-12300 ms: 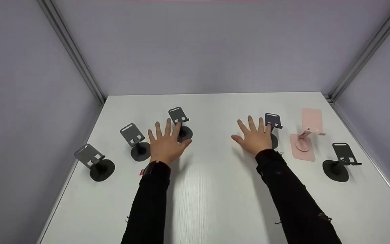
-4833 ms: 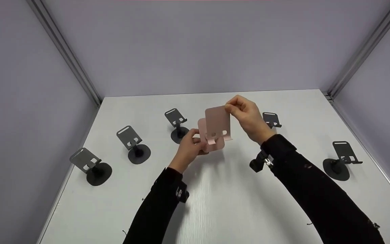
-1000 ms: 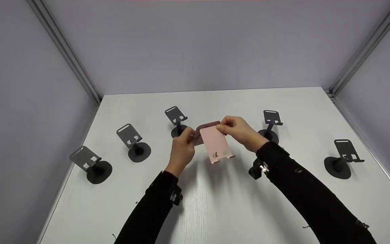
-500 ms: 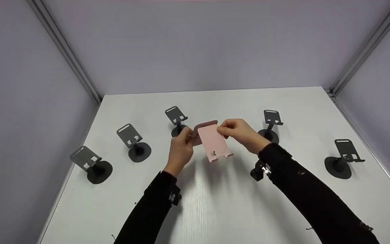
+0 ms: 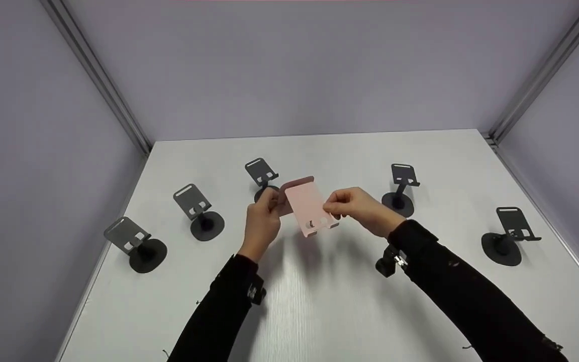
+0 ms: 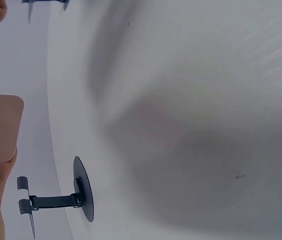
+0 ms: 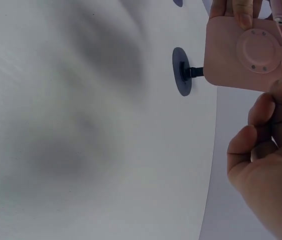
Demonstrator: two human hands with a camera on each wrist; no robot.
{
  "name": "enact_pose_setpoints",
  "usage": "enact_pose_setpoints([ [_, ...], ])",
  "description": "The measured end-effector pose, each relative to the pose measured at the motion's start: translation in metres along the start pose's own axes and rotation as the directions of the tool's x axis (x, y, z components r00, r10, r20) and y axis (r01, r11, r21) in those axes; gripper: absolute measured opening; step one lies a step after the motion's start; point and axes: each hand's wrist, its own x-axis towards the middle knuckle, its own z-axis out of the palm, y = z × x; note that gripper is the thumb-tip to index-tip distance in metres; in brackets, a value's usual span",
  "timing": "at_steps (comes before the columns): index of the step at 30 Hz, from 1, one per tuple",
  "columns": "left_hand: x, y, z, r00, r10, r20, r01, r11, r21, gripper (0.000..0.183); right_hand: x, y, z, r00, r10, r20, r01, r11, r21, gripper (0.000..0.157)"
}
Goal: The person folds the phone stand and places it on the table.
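A pink phone stand is held above the table near its middle, its plate tilted with the lipped edge toward me. My left hand grips the stand's base at the left; in the left wrist view fingers lie behind the pink base. At the plate's right edge, low down, my right hand pinches with thumb and fingertips. The right wrist view shows the underside of the pink base with its round disc, and the right hand's curled fingers beside the plate.
On the white table stand several dark phone stands: three at the left and back, a dark stand behind my left hand, a dark stand at right back and another far right. Grey walls enclose the table.
The pink stand left its place at the table's right and came into both hands. Over the last second it shifts left, while my right hand slides from the plate's upper corner down its right edge.
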Motion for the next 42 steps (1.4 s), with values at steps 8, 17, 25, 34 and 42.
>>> enact_pose_setpoints([
  [8, 0.0004, -0.0028, -0.0037, 1.000, -0.005, -0.026, 0.006, 1.000, 0.007, 0.014, -0.0034, 0.0041, 0.0024, 0.998, 0.006, 0.069, -0.005, 1.000, -0.003, 0.014],
  [17, 0.0004, -0.0051, -0.0053, 0.999, -0.028, -0.038, 0.029, 1.000, 0.005, 0.011, -0.0054, 0.0076, 0.0042, 0.994, 0.030, 0.104, -0.031, 0.999, 0.008, 0.013],
  [25, -0.0018, -0.0039, -0.0048, 0.998, -0.057, -0.028, 0.057, 0.998, 0.007, 0.011, -0.0051, 0.0047, 0.0039, 0.990, 0.027, 0.139, -0.029, 1.000, 0.010, 0.013],
  [34, -0.0024, -0.0025, -0.0033, 0.996, -0.087, -0.034, 0.088, 0.996, 0.013, 0.013, -0.0035, 0.0045, 0.0035, 0.991, 0.039, 0.128, -0.038, 0.999, -0.009, 0.009],
  [42, -0.0035, -0.0037, -0.0022, 0.993, -0.109, -0.042, 0.109, 0.994, -0.009, 0.018, -0.0040, 0.0042, 0.0058, 0.992, 0.041, 0.115, -0.040, 0.999, -0.010, 0.008],
])
